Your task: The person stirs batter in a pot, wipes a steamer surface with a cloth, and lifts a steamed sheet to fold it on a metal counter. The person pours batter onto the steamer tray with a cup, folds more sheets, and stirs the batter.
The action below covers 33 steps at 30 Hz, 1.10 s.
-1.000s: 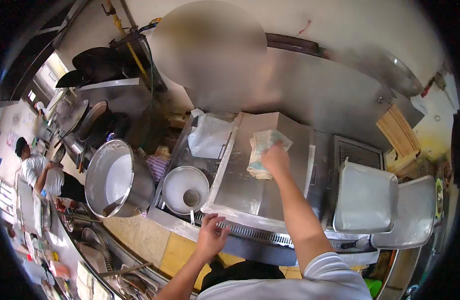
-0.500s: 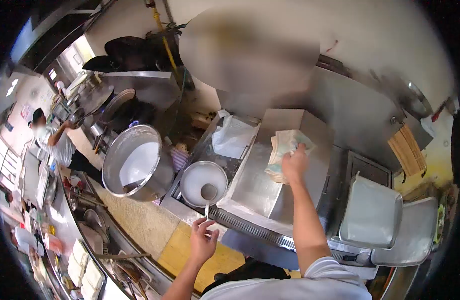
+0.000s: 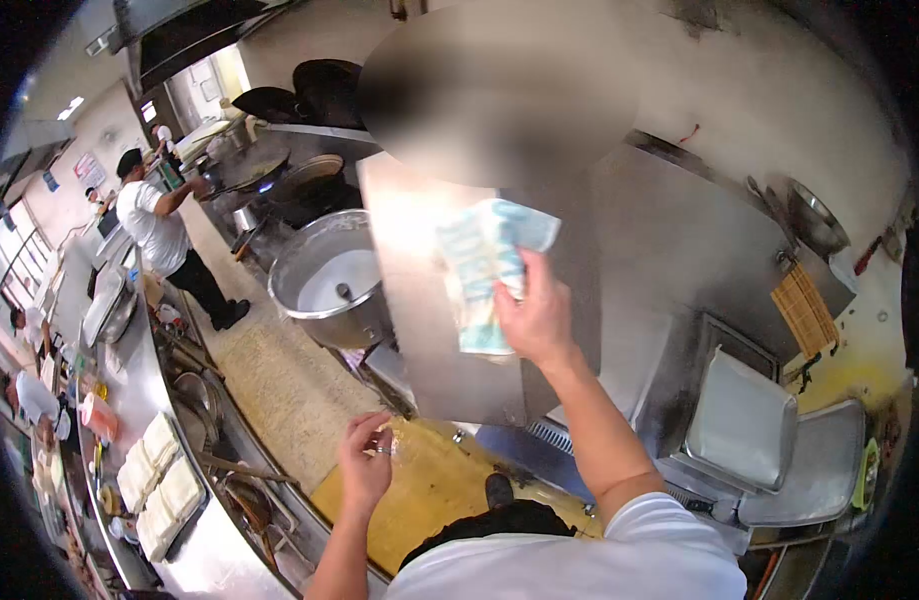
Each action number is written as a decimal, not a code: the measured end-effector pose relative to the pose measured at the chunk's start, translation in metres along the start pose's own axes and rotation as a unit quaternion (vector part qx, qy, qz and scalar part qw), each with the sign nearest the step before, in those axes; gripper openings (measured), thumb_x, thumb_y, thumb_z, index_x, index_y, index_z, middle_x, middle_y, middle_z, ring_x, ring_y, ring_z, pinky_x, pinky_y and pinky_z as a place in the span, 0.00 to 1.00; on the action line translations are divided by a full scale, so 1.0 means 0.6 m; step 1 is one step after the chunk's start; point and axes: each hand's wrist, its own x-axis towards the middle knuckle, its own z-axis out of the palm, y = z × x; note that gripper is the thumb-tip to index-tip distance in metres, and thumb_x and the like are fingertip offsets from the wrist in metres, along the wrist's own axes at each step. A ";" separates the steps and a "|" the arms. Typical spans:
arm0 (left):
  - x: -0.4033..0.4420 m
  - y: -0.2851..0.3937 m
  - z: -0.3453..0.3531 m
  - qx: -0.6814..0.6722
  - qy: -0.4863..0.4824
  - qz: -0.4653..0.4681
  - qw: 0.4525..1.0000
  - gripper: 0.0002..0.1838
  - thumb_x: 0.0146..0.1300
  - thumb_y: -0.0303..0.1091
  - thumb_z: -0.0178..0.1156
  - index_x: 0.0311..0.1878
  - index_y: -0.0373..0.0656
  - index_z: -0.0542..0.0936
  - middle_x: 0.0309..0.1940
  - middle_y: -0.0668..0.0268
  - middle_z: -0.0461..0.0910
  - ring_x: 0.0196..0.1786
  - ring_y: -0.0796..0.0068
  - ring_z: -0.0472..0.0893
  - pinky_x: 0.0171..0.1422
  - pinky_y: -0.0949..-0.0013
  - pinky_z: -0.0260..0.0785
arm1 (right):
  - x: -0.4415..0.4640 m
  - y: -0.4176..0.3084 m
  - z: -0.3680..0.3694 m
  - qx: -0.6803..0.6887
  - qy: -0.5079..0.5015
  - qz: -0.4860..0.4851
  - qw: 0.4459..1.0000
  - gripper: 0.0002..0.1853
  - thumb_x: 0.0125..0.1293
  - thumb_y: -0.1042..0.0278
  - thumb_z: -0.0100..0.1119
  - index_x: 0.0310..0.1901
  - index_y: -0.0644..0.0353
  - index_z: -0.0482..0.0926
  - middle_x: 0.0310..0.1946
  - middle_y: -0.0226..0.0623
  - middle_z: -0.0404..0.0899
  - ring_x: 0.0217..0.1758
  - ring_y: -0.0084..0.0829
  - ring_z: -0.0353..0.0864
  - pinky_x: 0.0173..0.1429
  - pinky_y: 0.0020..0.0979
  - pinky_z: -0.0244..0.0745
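Note:
My right hand [image 3: 539,315] grips a folded pale green-and-white cloth [image 3: 479,280] and presses it against a large boxy metal cover [image 3: 449,385]. The cover is raised and tilted over the counter. Whether the fingers also hold a handle under the cloth is hidden. My left hand [image 3: 367,465] hangs low in the air over the yellow floor, fingers loosely bent, a ring on one, holding nothing. Left of the cover stands a big steel pot [image 3: 354,322] of whitish liquid, with a small dark round thing inside it.
At right are a metal tray [image 3: 744,410], a flatter pan [image 3: 809,470] and a hanging bamboo mat [image 3: 804,305]. The left counter [image 3: 214,540] carries white blocks [image 3: 159,480]. A co-worker [image 3: 164,220] stands by the woks [image 3: 249,170] at far left.
My right hand and cloth have moved left and up with the cover, which now hides the pan and ladle. My left hand has moved slightly left. The view has shifted.

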 end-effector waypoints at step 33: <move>-0.618 -0.093 -0.492 0.176 0.654 -0.335 0.655 0.09 0.68 0.27 0.68 0.50 0.42 0.89 0.38 0.62 0.86 0.30 0.77 0.82 0.35 0.72 0.74 | -0.709 -0.879 0.713 0.399 -0.599 -0.447 0.532 0.22 0.61 0.69 0.66 0.57 0.62 0.81 0.47 0.54 0.86 0.49 0.56 0.86 0.55 0.50 0.81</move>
